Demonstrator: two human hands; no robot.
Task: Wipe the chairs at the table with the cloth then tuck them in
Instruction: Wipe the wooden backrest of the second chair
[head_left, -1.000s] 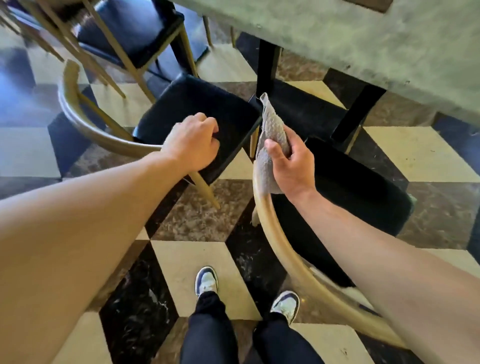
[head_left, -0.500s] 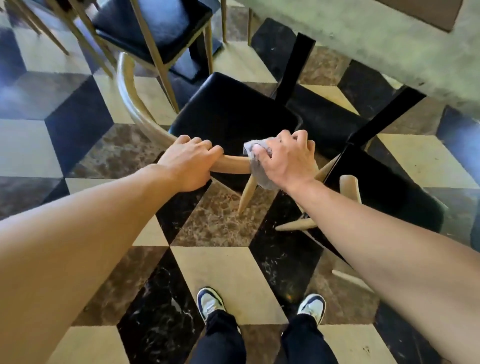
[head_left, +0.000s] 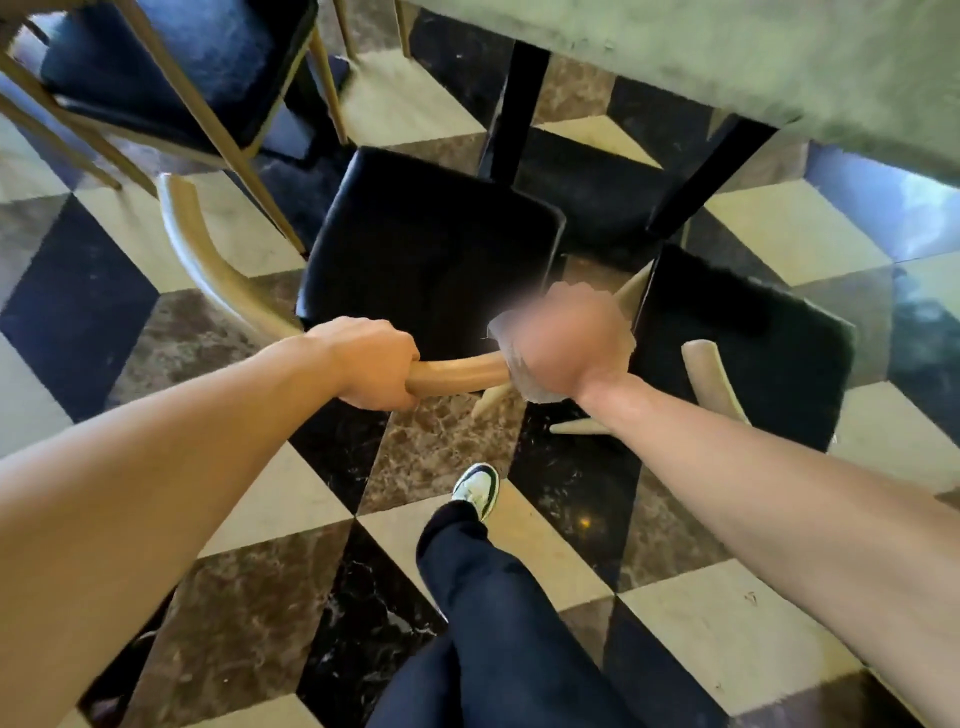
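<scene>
A chair with a black seat (head_left: 431, 249) and a curved wooden backrest (head_left: 457, 375) stands in front of me, its seat partly under the grey-green table (head_left: 727, 57). My left hand (head_left: 371, 361) grips the backrest rail. My right hand (head_left: 566, 345), blurred by motion, presses the grey cloth (head_left: 524, 384) around the same rail a little to the right. A second black-seated chair (head_left: 753, 348) stands to the right, its wooden rail end (head_left: 709, 376) showing beside my right forearm.
Another chair with a dark blue seat (head_left: 171, 67) and thin gold legs stands at the upper left. Black table legs (head_left: 511, 109) drop behind the seat. The floor is checkered marble. My leg and one shoe (head_left: 478, 488) are stepping forward below.
My right hand left the right chair's rail and brought the cloth onto the chair my left hand holds. The chair now sits closer to the table, and I have stepped forward.
</scene>
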